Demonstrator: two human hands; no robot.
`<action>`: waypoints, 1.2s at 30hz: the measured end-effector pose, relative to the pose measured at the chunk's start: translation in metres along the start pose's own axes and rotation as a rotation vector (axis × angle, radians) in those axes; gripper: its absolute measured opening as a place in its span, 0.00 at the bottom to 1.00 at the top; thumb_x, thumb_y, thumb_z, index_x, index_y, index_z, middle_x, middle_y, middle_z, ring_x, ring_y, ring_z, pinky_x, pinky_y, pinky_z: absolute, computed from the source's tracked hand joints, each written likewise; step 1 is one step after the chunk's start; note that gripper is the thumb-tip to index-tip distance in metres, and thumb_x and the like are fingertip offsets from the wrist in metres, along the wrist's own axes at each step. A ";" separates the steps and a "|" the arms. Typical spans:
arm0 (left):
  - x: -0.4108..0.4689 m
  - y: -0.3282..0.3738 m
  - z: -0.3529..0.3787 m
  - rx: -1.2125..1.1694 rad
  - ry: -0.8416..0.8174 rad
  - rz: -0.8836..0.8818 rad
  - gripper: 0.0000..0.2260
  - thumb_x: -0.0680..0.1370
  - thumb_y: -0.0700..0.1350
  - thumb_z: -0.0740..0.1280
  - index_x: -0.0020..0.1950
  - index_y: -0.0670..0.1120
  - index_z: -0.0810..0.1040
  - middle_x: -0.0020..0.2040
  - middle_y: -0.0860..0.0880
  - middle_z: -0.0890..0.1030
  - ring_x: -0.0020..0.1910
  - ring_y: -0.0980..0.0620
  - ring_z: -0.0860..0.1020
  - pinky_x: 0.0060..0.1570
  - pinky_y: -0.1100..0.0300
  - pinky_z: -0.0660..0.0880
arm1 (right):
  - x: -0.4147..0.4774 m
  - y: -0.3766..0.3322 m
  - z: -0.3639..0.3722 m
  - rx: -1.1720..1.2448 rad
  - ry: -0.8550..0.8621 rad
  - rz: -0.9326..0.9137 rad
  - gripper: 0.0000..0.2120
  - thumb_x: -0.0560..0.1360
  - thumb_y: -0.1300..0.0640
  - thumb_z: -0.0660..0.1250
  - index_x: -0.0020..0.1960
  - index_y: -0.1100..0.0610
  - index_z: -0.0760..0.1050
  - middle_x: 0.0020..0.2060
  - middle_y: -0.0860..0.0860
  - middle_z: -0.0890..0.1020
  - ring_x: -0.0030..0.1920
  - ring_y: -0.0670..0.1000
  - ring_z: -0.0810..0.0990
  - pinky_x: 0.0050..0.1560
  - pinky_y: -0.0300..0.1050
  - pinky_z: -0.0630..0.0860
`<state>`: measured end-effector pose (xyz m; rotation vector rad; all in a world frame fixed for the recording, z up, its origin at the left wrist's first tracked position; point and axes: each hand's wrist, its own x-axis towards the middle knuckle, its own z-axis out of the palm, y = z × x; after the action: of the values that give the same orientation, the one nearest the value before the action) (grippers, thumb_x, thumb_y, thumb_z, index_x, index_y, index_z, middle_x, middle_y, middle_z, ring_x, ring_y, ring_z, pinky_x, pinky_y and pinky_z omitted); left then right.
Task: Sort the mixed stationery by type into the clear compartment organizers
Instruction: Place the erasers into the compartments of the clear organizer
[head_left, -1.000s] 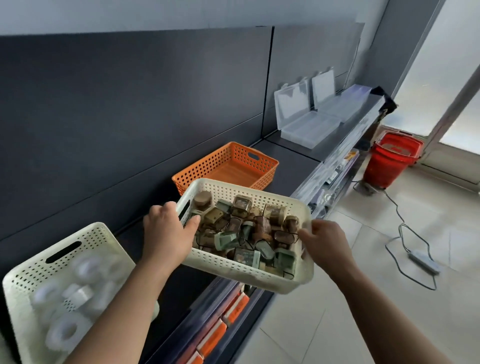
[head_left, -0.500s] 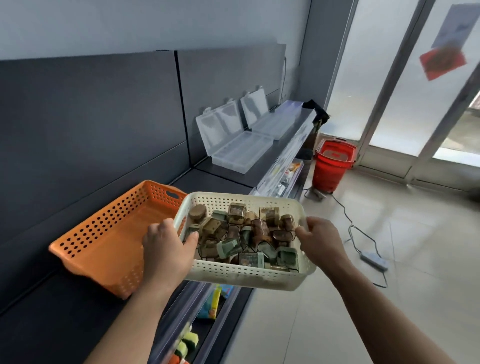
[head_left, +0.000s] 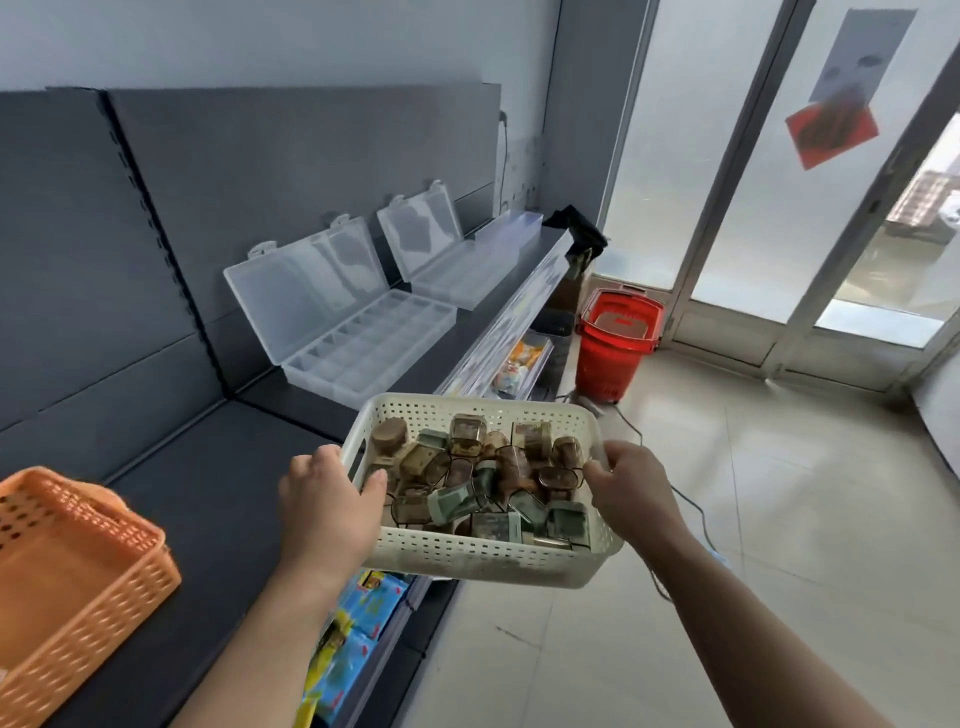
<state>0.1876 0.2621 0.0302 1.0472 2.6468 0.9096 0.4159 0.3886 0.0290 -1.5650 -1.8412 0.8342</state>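
A person holds a cream perforated plastic basket (head_left: 488, 553) in the air at the front edge of a dark grey shelf (head_left: 218, 478). The left hand (head_left: 327, 512) grips its left rim and the right hand (head_left: 631, 493) its right rim. Small brown and green stationery packs (head_left: 483, 478) fill it. A clear plastic compartment organizer (head_left: 363, 353) and a second clear organizer (head_left: 467, 270) sit farther along the shelf, lids raised. An orange slotted basket (head_left: 78, 571) rests near left, and a red shopping basket (head_left: 613, 343) stands on the floor.

Right of our left hand (head_left: 330, 512) we see a cream basket (head_left: 483, 555) of matt perforated plastic; beyond that hand, clear glossy plastic organizers (head_left: 371, 338) (lids faintly hazy) on a matt dark shelf (head_left: 218, 493).
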 end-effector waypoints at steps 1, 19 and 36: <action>0.011 0.008 0.009 0.000 -0.002 0.000 0.24 0.76 0.52 0.67 0.67 0.40 0.69 0.63 0.39 0.71 0.62 0.40 0.68 0.61 0.49 0.66 | 0.015 0.003 0.000 -0.001 0.001 0.007 0.13 0.74 0.62 0.61 0.30 0.58 0.70 0.26 0.51 0.74 0.29 0.52 0.71 0.31 0.45 0.67; 0.254 0.146 0.144 0.013 0.012 0.014 0.21 0.76 0.51 0.67 0.61 0.39 0.71 0.56 0.40 0.74 0.55 0.42 0.70 0.55 0.46 0.73 | 0.317 0.011 0.013 -0.016 -0.027 0.041 0.09 0.73 0.61 0.62 0.38 0.60 0.78 0.32 0.53 0.81 0.35 0.55 0.79 0.38 0.52 0.77; 0.340 0.167 0.194 0.031 0.477 -0.430 0.17 0.71 0.56 0.70 0.53 0.47 0.72 0.45 0.47 0.75 0.40 0.46 0.77 0.30 0.52 0.80 | 0.552 -0.066 0.092 -0.031 -0.466 -0.460 0.13 0.76 0.55 0.60 0.42 0.63 0.77 0.33 0.59 0.82 0.37 0.61 0.81 0.37 0.54 0.78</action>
<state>0.0968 0.6767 -0.0009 0.2479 3.0851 1.1241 0.2238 0.9183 0.0385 -0.9401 -2.4228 1.0033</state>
